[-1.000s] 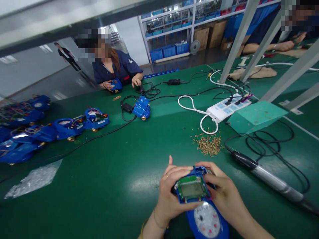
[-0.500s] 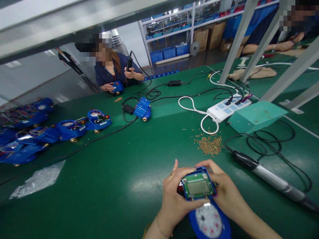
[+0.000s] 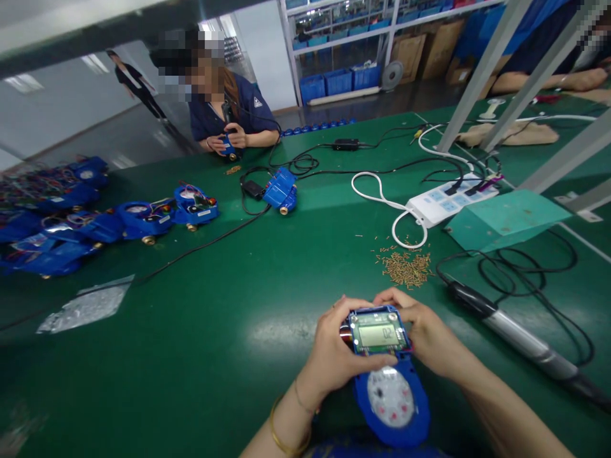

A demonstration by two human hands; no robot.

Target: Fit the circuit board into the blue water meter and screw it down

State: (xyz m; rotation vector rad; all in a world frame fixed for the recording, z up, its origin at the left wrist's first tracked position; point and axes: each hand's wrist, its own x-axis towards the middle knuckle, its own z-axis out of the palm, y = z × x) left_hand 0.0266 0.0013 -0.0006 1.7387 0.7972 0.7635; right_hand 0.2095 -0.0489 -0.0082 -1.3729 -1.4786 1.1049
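Note:
A blue water meter (image 3: 415, 407) with a round dial lies tilted toward me at the bottom of the view. At its upper end sits a green circuit board with a small LCD (image 3: 379, 334), which shows digits. My left hand (image 3: 334, 350) is wrapped round the left side of the meter's display end, its thumb along the lower edge of the board. My right hand (image 3: 424, 331) grips the right side, with its fingertips hidden behind the housing. Just beyond the hands is a pile of small brass-coloured screws (image 3: 408, 268).
An electric screwdriver (image 3: 520, 337) with a coiled cord lies at right, near a green box (image 3: 513, 219) and a white power strip (image 3: 443, 202). Several blue meters (image 3: 143, 222) stand at left beside a plastic bag (image 3: 95, 305). Across the table a co-worker (image 3: 233, 114) holds another meter.
Digits now show on the LCD, which was blank before. My hands and the meter have shifted slightly as the view tilted down. The co-worker's screwdriver has come down onto their meter.

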